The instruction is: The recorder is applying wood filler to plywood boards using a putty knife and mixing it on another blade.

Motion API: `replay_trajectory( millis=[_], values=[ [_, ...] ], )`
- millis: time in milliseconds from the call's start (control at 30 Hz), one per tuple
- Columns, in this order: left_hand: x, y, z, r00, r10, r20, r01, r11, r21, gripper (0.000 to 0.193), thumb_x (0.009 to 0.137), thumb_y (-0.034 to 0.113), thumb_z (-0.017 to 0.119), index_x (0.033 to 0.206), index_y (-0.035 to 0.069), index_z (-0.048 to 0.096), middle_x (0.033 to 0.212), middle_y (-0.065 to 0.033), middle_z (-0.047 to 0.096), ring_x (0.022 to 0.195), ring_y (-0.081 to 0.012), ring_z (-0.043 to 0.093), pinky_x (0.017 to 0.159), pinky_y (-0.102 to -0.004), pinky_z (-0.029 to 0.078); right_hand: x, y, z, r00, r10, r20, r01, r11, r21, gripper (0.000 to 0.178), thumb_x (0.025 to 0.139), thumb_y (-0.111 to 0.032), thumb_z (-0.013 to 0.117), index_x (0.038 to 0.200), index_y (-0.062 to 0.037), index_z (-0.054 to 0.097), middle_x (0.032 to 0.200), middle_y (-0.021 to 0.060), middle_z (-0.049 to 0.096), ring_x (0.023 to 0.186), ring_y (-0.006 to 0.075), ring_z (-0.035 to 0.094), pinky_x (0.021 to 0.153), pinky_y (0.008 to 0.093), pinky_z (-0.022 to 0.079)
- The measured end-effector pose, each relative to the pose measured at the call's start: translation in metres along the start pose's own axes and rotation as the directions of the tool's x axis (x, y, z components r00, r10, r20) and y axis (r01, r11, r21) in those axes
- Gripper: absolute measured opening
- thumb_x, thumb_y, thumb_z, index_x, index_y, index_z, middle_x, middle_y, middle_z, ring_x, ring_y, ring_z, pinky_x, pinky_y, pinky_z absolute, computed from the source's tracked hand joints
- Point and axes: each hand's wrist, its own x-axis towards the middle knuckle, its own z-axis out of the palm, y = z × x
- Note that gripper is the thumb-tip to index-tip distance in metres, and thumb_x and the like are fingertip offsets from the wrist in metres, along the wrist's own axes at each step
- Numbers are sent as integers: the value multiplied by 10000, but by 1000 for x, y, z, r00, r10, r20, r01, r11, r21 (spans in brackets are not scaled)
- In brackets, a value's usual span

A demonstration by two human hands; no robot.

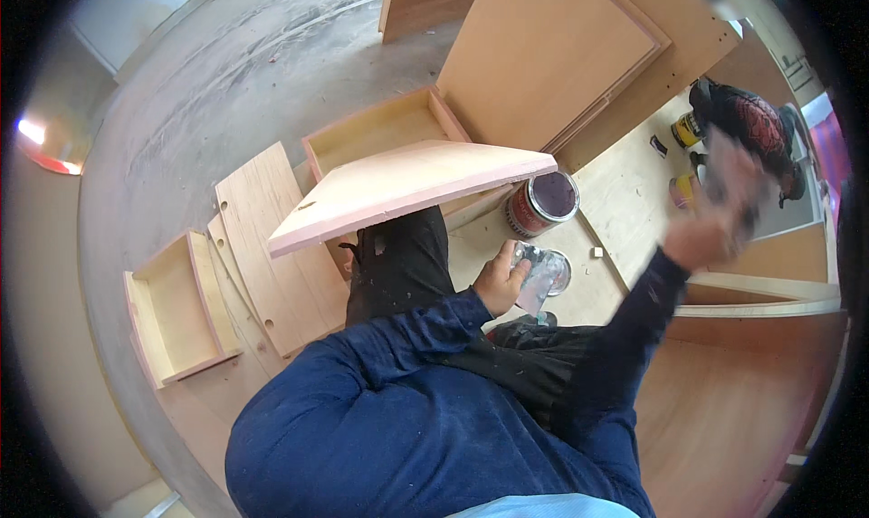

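Note:
My left hand is closed on a flat, putty-smeared scraper, held above my lap. Just beyond its blade a round metal can or lid shows in part. My right hand is raised off to the right and smeared by motion; whether it holds something cannot be made out. A pale wooden panel with pinkish edges lies tilted across my knee, touched by neither hand. Past its right corner stands an open can with dark residue on top.
Wooden drawers and loose boards lie to the left. Large panels lean at the back. At right are yellow cans, a black and red bag and a wooden frame. A small block sits near the can.

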Motion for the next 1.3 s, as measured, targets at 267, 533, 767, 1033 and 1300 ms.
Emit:
replay_trajectory(
  millis=[267, 533, 767, 1033, 1300],
  values=[
    [19, -9, -4, 999, 7, -38, -12, 989, -144, 339, 891, 112, 545, 1202, -5, 479, 958, -230, 634, 917, -382, 634, 848, -428, 477, 47, -153, 1, 935, -85, 344, -329, 149, 932, 176, 972, -115, 609, 1084, 15, 649, 891, 69, 673, 680, 122, 644, 582, 267, 540],
    [12, 3, -48, 977, -206, -56, 90, 637, -766, 357, 892, 48, 600, 1233, -6, 508, 1111, -72, 638, 959, -161, 626, 870, -312, 503, -50, -71, 23, 965, -62, 255, -196, 475, 858, 260, 978, -127, 611, 1191, 22, 601, 1011, 88, 685, 790, 191, 687, 655, 330, 596],
    [-2, 20, -57, 951, 1, -309, -81, 966, -246, 376, 936, 140, 628, 1263, -23, 537, 1170, -128, 636, 1044, -220, 609, 951, -336, 460, -136, -66, -23, 760, 67, 647, -650, 81, 755, 161, 1010, -129, 526, 1079, -9, 610, 819, -20, 562, 628, 49, 476, 525, 214, 375],
    [-29, 61, -91, 959, 201, -199, -223, 970, -96, 435, 936, 50, 548, 1348, -9, 424, 1192, -92, 563, 1094, -164, 529, 995, -306, 395, -221, 16, -21, 273, -511, 815, -398, 711, 580, 257, 774, 89, 580, 996, 10, 683, 891, 225, 656, 827, 411, 647, 744, 396, 515],
    [-103, 89, -245, 930, 18, 368, -69, 989, 127, 220, 763, 8, 549, 916, -8, 707, 859, -103, 704, 807, -206, 665, 784, -338, 515, -173, 1, 17, 576, -391, 718, -481, 549, 684, 378, 708, 61, 577, 1083, 10, 598, 803, 167, 654, 797, 237, 683, 767, 322, 529]
  ],
)
